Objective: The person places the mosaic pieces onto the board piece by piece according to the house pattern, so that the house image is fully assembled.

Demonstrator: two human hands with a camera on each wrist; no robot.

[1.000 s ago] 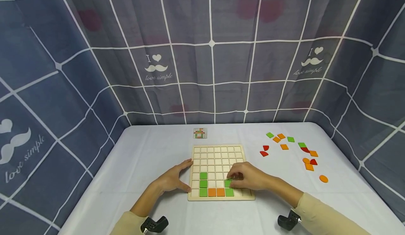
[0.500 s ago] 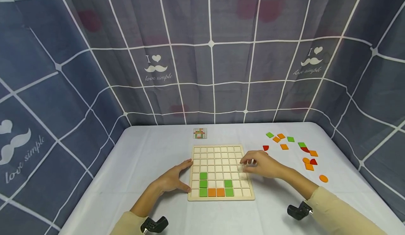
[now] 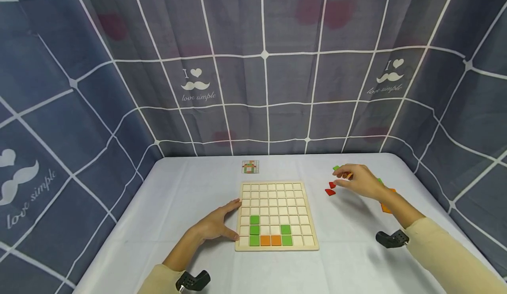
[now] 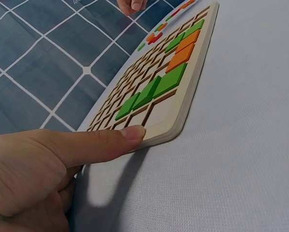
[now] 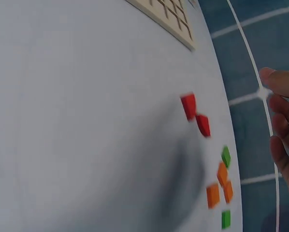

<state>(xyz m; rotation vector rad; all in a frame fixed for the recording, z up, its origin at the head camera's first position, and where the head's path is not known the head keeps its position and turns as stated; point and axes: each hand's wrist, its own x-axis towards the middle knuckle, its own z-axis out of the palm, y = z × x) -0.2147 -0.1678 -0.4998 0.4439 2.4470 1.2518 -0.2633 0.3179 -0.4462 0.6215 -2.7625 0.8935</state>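
Observation:
A wooden grid board [image 3: 277, 203] lies on the white table. Green square tiles [image 3: 255, 230] form a column at its left, with two more green tiles [image 3: 286, 229] further right and two orange tiles [image 3: 271, 240] along the bottom row. My left hand [image 3: 214, 222] rests against the board's left edge, thumb spread from the fingers; in the left wrist view the thumb touches the near corner. Away to the right, my right hand [image 3: 359, 181] hovers over the loose pieces with relaxed, bent fingers and holds nothing. Below it in the right wrist view are orange square tiles [image 5: 212, 195] and green tiles [image 5: 225, 156].
Two red quarter-round pieces [image 5: 188, 106] lie between the board and the right hand. A small pattern card [image 3: 250, 167] sits behind the board. More orange pieces [image 3: 386, 207] are partly covered by the right forearm. A dark checked curtain [image 3: 245, 82] surrounds the table.
My right hand has left the green tile on the board and moved right and away from me, over the loose pieces. The left hand stays at the board's edge.

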